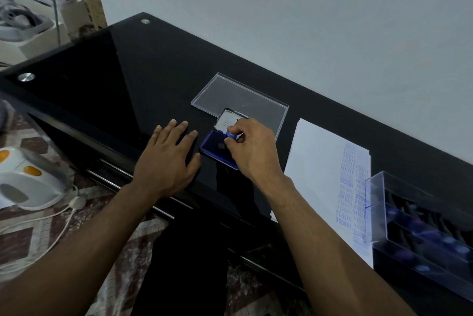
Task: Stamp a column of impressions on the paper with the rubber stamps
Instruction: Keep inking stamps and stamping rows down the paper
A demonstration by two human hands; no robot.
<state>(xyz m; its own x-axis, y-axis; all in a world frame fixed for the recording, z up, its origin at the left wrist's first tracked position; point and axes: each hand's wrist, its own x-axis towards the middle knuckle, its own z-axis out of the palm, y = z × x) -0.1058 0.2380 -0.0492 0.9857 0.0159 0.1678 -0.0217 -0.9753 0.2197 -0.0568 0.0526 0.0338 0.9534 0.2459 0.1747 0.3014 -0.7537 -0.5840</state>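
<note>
My right hand (252, 148) pinches a small rubber stamp with a blue knob (231, 135) and holds it down over the open blue ink pad (213, 145), whose metal lid (226, 118) stands tilted back behind it. My left hand (170, 159) lies flat on the black table, fingers spread, just left of the pad. To the right lies the white paper (317, 175), carrying columns of blue impressions (354, 193) along its right side.
A clear plastic lid (230, 93) lies behind the ink pad. A clear box (419, 226) holding several blue-topped stamps sits at the right edge of the black glass table (115, 80). A white appliance (28, 177) with a cord rests on the patterned floor at left.
</note>
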